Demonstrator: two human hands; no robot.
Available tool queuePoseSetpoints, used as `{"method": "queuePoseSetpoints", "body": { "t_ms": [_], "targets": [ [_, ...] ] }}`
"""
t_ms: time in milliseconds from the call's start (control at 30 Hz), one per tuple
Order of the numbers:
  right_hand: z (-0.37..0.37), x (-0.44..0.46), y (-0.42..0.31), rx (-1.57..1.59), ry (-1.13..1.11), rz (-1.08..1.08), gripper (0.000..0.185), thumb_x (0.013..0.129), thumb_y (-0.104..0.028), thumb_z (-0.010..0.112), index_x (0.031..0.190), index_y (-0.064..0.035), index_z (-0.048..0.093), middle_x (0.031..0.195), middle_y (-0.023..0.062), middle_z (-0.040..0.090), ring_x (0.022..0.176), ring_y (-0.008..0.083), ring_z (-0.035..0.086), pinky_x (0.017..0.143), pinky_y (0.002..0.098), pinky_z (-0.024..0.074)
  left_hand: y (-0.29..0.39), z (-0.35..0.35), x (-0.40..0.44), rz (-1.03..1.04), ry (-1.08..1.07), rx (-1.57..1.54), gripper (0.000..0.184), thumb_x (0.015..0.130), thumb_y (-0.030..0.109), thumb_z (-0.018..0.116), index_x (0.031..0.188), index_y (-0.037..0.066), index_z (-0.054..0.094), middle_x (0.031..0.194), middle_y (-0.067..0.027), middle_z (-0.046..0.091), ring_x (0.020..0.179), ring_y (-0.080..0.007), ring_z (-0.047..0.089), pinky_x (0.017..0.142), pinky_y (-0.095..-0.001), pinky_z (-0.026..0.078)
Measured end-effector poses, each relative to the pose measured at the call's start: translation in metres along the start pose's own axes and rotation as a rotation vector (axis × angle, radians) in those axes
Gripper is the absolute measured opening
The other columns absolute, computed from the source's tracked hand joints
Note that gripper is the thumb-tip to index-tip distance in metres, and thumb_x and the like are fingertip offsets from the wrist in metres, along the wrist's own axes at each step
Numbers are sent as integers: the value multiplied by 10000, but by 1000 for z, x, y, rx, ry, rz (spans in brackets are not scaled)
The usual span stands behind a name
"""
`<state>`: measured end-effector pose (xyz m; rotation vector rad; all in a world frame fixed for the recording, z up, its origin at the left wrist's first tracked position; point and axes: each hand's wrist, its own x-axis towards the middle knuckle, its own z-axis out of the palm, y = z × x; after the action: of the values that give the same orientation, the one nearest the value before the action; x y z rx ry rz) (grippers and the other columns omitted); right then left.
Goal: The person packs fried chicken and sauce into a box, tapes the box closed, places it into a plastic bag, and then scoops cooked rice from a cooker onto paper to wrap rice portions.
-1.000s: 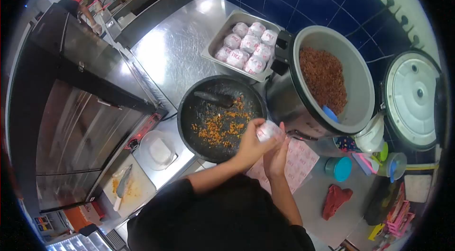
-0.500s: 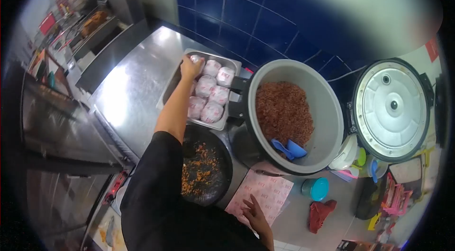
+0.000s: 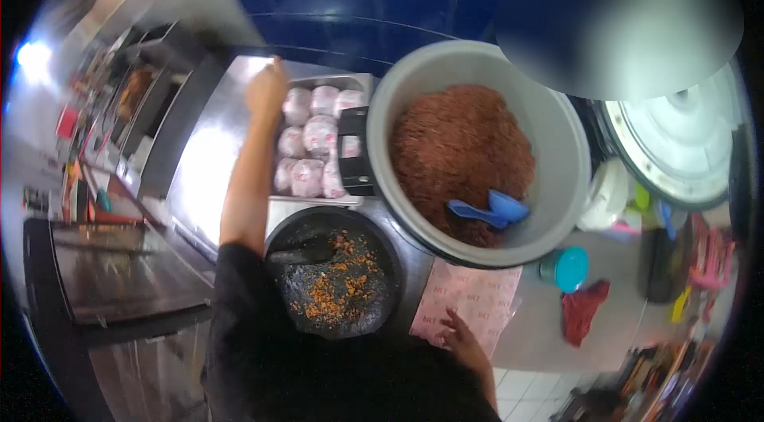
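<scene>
Stretched out over the counter, my left hand (image 3: 267, 91) is at the far left corner of the metal tray (image 3: 318, 201); its fingers are blurred and partly hidden, so its grip is unclear. Several round paper-wrapped bundles (image 3: 320, 134) fill the tray. Below it, a dark round bowl (image 3: 390, 263) holds orange-brown crumbs (image 3: 330, 295) and a dark pestle (image 3: 302, 253). My right hand (image 3: 465, 342), fingers apart, hovers at or just over the printed paper sheets (image 3: 461, 295). A big cooker pot (image 3: 557, 167) contains reddish-brown rice (image 3: 458, 151) and blue scoops (image 3: 493, 209).
The cooker's raised lid (image 3: 676, 143) is at the right. A teal-lidded jar (image 3: 569, 268) and a red cloth (image 3: 585, 312) lie right of the paper. Blue tiles (image 3: 358, 0) rise behind. A glass-fronted cabinet (image 3: 119, 271) stands at the left.
My left hand has gone from the bundle in my hands to inside the tray, then to its far left corner. My right hand has let go of the bundle and moved over the paper. The view has shifted.
</scene>
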<state>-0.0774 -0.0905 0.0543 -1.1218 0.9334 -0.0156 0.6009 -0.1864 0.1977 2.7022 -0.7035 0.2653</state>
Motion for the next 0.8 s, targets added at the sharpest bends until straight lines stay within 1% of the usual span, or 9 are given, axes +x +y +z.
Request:
{"method": "queuePoseSetpoints", "body": {
  "t_ms": [100, 167, 233, 300, 433, 567, 700, 767, 800],
  "targets": [
    [-15, -2, -11, -67, 14, 24, 582, 1024, -224, 600, 1533, -65, 367, 1358, 202, 575, 1136, 237, 607, 934, 370, 527, 105, -97, -68, 336, 190, -557, 445, 1051, 350, 430, 1033, 7, 714, 920, -211, 734, 840, -374, 717, 765, -453, 554],
    [-22, -1, -19, -65, 40, -19, 552, 1017, -239, 615, 1499, -53, 420, 1357, 186, 584, 1120, 230, 618, 933, 369, 525, 173, -144, -136, 606, -161, -682, 343, 988, 310, 557, 981, 7, 716, 887, -202, 728, 822, -353, 710, 754, -435, 555],
    [-32, 6, -23, -120, -13, -177, 518, 1006, -239, 630, 1458, -43, 471, 1347, 157, 603, 1086, 220, 635, 921, 360, 524, 221, -147, -176, 1079, -520, -452, 266, 922, 270, 644, 1011, 35, 732, 893, -163, 737, 808, -277, 725, 709, -392, 559],
    [-37, 2, -46, -123, -12, -176, 507, 1001, -233, 635, 1447, -44, 484, 1344, 145, 609, 1075, 215, 640, 913, 355, 523, 267, -120, -209, 1369, -773, 18, 242, 863, 203, 664, 1016, 32, 741, 922, -187, 737, 880, -334, 732, 745, -428, 579],
    [-54, -5, -41, -76, 43, -215, 482, 994, -228, 642, 1424, -53, 515, 1311, 132, 633, 1055, 209, 643, 907, 350, 521, 305, -52, -262, 1459, -1050, 719, 261, 838, 172, 644, 1012, 10, 752, 979, -240, 725, 973, -371, 713, 809, -467, 578],
    [-76, -29, -23, 141, 123, -179, 486, 978, -209, 666, 1417, -58, 523, 1291, 128, 649, 1025, 202, 649, 903, 341, 527, 313, -32, -271, 1421, -1088, 841, 291, 812, 230, 693, 986, 5, 756, 969, -245, 725, 972, -393, 707, 802, -485, 574],
    [-88, -28, 2, 171, 144, -178, 478, 972, -199, 673, 1406, -57, 532, 1297, 121, 646, 1028, 194, 647, 899, 331, 528, 306, -24, -250, 1247, -1171, 613, 427, 725, 351, 805, 937, -14, 741, 935, -233, 729, 951, -375, 712, 797, -460, 570],
    [-94, -27, -11, 85, 72, -162, 449, 1002, -134, 608, 1430, -58, 495, 1281, 104, 633, 1051, 135, 605, 867, 297, 506, 313, -39, -240, 1104, -970, 299, 391, 750, 332, 803, 837, -37, 707, 916, -252, 722, 928, -371, 711, 796, -454, 562],
    [-96, -23, -16, 82, 61, -162, 449, 1002, -134, 608, 1430, -58, 495, 1281, 104, 633, 1051, 135, 605, 867, 297, 506, 326, -55, -240, 677, -1226, 187, 362, 773, 299, 803, 740, -37, 673, 910, -268, 714, 935, -394, 699, 794, -455, 553]
  ]
}}
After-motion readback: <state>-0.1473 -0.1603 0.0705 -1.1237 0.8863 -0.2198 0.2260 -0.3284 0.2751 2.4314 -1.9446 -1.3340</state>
